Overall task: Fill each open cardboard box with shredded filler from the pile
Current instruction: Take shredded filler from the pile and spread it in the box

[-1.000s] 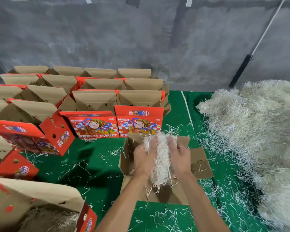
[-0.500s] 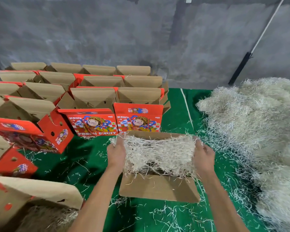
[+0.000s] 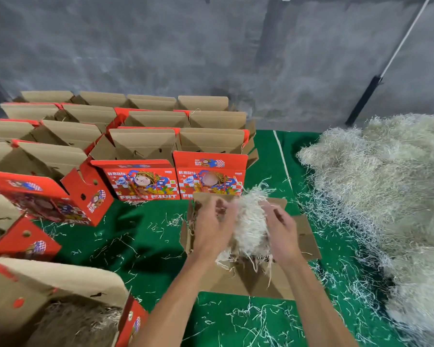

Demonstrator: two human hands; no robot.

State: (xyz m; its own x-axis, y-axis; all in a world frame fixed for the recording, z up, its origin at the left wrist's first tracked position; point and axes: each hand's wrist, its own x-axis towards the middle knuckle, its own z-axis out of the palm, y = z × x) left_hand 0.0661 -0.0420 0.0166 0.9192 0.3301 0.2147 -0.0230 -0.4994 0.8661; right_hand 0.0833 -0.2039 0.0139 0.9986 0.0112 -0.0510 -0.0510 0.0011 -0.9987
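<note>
**Two hands on one wad, over the open box**

Head view, the only one:
- Left hand (image 3: 212, 227) and right hand (image 3: 281, 231) press a wad (image 3: 248, 225) of filler between them, above the box (image 3: 261, 284) in front of the person. Fingers curl loosely round the wad's sides; motion blur hides the fingertips, so how firm the grip is I cannot tell.
- Box lies on the green surface (image 3: 140, 236), flaps splayed, interior mostly bare cardboard. Loose strands hang from the wad into it.
- Pile (image 3: 386, 186) sits to the right, just beside the box, well stocked.
- Rows of boxes (image 3: 145, 146) stand behind and to the left; near-left one (image 3: 68, 319) already holds filler.

Risks, as I judge them:
- Wad is compacted. Dropped as is, it would sit as a lump, corners unfilled.
- Strands shed easily; surface is already littered. Releasing high or off-centre spills more outside.
- Flaps could fold inward under the hands and block the fill.
</note>
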